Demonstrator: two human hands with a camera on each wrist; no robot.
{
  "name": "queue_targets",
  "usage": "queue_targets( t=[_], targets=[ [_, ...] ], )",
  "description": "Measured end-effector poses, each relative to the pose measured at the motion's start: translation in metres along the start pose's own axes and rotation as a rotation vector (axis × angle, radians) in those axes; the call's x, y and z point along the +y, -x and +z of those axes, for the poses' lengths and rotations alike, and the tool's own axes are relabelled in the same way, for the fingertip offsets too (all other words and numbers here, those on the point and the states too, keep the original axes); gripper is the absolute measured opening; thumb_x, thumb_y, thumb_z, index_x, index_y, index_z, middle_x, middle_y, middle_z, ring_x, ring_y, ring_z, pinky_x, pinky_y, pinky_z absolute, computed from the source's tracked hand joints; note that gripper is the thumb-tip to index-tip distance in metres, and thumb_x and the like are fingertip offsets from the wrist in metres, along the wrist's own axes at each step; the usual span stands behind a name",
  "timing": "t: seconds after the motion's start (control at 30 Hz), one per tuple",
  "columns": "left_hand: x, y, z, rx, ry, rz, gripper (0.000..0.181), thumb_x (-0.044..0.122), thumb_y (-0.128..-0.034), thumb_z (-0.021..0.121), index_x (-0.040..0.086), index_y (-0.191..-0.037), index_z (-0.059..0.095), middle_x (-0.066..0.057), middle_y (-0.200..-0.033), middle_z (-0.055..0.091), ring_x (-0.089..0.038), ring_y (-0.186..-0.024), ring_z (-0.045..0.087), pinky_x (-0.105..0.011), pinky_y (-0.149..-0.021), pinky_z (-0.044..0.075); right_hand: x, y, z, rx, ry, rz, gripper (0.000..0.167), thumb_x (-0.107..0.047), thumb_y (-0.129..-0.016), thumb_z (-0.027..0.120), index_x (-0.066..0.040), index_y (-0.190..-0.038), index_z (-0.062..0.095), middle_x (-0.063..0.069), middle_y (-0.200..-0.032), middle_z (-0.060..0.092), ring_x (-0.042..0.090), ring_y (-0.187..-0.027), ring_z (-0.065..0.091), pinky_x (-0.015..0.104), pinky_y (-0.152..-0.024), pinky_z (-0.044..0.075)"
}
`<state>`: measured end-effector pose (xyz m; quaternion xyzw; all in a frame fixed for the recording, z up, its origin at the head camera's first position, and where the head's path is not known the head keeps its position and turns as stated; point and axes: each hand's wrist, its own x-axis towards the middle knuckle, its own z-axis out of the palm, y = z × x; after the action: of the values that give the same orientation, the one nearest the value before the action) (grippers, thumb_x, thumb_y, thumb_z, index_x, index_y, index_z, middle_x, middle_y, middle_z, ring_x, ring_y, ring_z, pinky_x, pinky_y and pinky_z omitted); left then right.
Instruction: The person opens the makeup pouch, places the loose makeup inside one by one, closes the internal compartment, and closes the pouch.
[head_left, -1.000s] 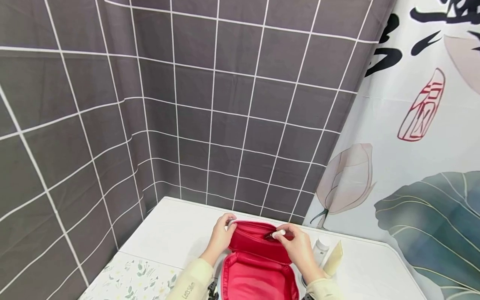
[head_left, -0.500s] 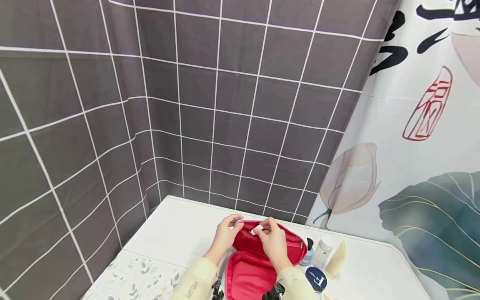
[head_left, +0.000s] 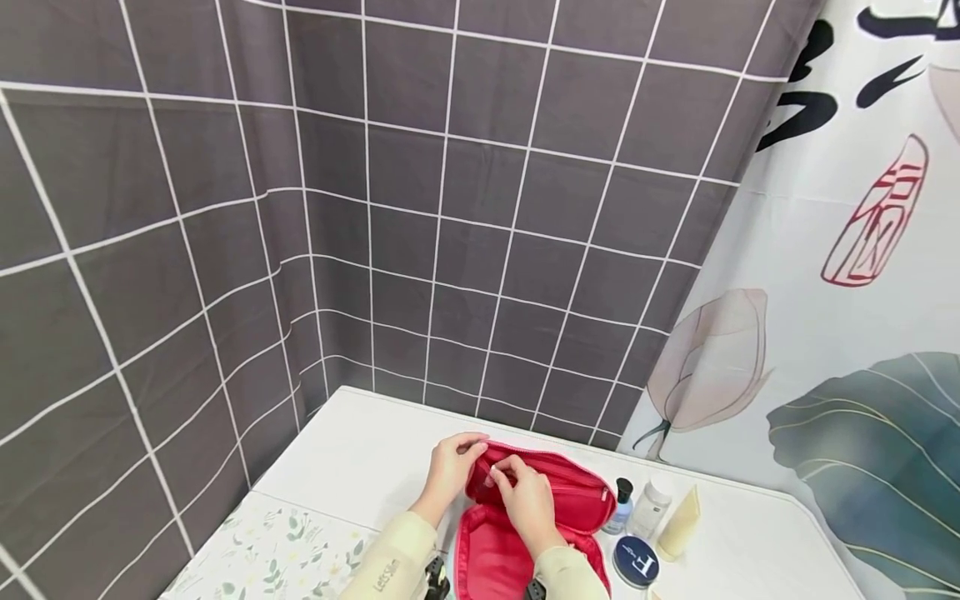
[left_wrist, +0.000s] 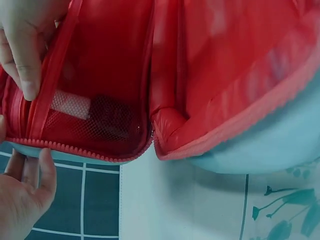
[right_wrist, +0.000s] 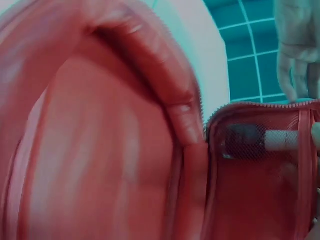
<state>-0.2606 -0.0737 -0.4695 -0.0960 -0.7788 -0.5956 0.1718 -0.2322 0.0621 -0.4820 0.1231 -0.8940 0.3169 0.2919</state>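
A red-lined toiletry bag (head_left: 482, 554) stands unzipped with its lid (head_left: 577, 492) raised. Its outside is pale blue in the left wrist view. My left hand (head_left: 447, 468) grips the lid's upper left corner, with fingers (left_wrist: 46, 170) outside the zip edge. My right hand (head_left: 527, 504) is at the lid's pocket, its fingertips by the hem (left_wrist: 59, 70); whether they pinch the hem is unclear. Behind the pocket's mesh lies a small dark bottle (right_wrist: 245, 141) with a white cap (left_wrist: 72, 103), near the corner below my left hand.
To the bag's right stand a blue bottle with a black top (head_left: 619, 508), a clear white-capped bottle (head_left: 648, 510) and a cream tube (head_left: 679, 525). A round dark blue tin (head_left: 635, 561) lies before them. A floral mat (head_left: 273, 554) covers the table's left front.
My right hand has moved left along the lid with the white-capped bottle, which now lies inside the mesh pocket. My left hand keeps its grip on the lid.
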Motion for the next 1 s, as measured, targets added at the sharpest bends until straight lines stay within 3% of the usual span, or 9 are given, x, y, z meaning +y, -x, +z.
queue_targets(
  t=[0.17, 0.4, 0.5, 0.6, 0.7, 0.8, 0.9, 1.0],
  targets=[
    [0.002, 0.0, 0.004, -0.001, 0.004, 0.005, 0.014, 0.008, -0.0826, 0.067, 0.001, -0.094, 0.072, -0.013, -0.089, 0.069, -0.021, -0.077, 0.067, -0.022, -0.067, 0.051, 0.004, 0.003, -0.003, -0.033, 0.139, -0.141, 0.024, -0.018, -0.07, 0.077, -0.014, -0.093, 0.072, 0.001, -0.084, 0.065, 0.021, -0.076, 0.051, 0.035, -0.067, 0.041],
    [-0.006, 0.005, 0.01, 0.012, 0.014, -0.021, 0.014, 0.006, -0.083, 0.066, 0.001, -0.095, 0.071, -0.013, -0.091, 0.069, -0.022, -0.082, 0.067, -0.023, -0.07, 0.051, 0.014, 0.011, -0.011, -0.094, 0.315, -0.249, 0.039, -0.015, -0.064, 0.076, -0.013, -0.103, 0.071, 0.002, -0.086, 0.062, 0.021, -0.082, 0.049, 0.036, -0.068, 0.037],
    [-0.01, 0.006, 0.01, 0.037, -0.002, 0.006, 0.015, 0.005, -0.0833, 0.066, 0.002, -0.096, 0.071, -0.012, -0.093, 0.069, -0.024, -0.083, 0.066, -0.025, -0.072, 0.051, 0.019, 0.015, -0.019, -0.076, 0.304, -0.315, 0.048, -0.016, -0.063, 0.076, -0.013, -0.11, 0.068, 0.001, -0.092, 0.063, 0.021, -0.088, 0.051, 0.039, -0.075, 0.039],
    [-0.012, 0.007, 0.008, 0.06, -0.024, 0.028, 0.015, 0.004, -0.083, 0.066, 0.002, -0.097, 0.071, -0.012, -0.093, 0.069, -0.026, -0.083, 0.066, -0.026, -0.071, 0.051, 0.025, 0.018, -0.036, -0.001, 0.215, -0.319, 0.046, -0.011, -0.064, 0.075, -0.014, -0.109, 0.068, 0.001, -0.095, 0.063, 0.021, -0.092, 0.055, 0.041, -0.079, 0.04],
    [-0.012, 0.007, 0.007, 0.074, -0.034, 0.034, 0.014, 0.003, -0.0826, 0.066, 0.002, -0.096, 0.07, -0.012, -0.092, 0.069, -0.027, -0.083, 0.066, -0.03, -0.071, 0.051, 0.036, 0.02, -0.063, 0.085, 0.115, -0.256, 0.037, -0.003, -0.066, 0.073, -0.012, -0.102, 0.071, -0.001, -0.093, 0.065, 0.02, -0.09, 0.059, 0.04, -0.079, 0.043],
    [-0.011, 0.004, 0.005, 0.082, -0.037, 0.032, 0.015, 0.003, -0.0825, 0.066, 0.002, -0.097, 0.07, -0.013, -0.093, 0.069, -0.027, -0.083, 0.066, -0.035, -0.076, 0.051, 0.055, 0.025, -0.094, 0.11, 0.063, -0.119, 0.029, 0.001, -0.069, 0.072, -0.01, -0.096, 0.071, -0.003, -0.084, 0.066, 0.013, -0.077, 0.059, 0.031, -0.068, 0.046],
    [-0.011, 0.001, 0.004, 0.085, -0.044, 0.026, 0.015, 0.002, -0.0826, 0.066, 0.002, -0.097, 0.07, -0.013, -0.094, 0.069, -0.027, -0.085, 0.066, -0.038, -0.079, 0.05, 0.079, 0.037, -0.121, 0.074, 0.056, 0.083, 0.023, -0.001, -0.073, 0.07, -0.009, -0.093, 0.071, -0.005, -0.075, 0.064, 0.004, -0.063, 0.054, 0.026, -0.055, 0.044],
    [-0.012, -0.004, 0.004, 0.097, -0.048, 0.022, 0.015, 0.001, -0.0828, 0.065, 0.001, -0.097, 0.07, -0.014, -0.094, 0.068, -0.028, -0.086, 0.066, -0.038, -0.078, 0.051, 0.1, 0.055, -0.143, -0.005, 0.079, 0.25, 0.017, -0.004, -0.076, 0.068, -0.008, -0.093, 0.07, -0.005, -0.072, 0.063, 0.004, -0.061, 0.054, 0.028, -0.056, 0.044]
  ],
)
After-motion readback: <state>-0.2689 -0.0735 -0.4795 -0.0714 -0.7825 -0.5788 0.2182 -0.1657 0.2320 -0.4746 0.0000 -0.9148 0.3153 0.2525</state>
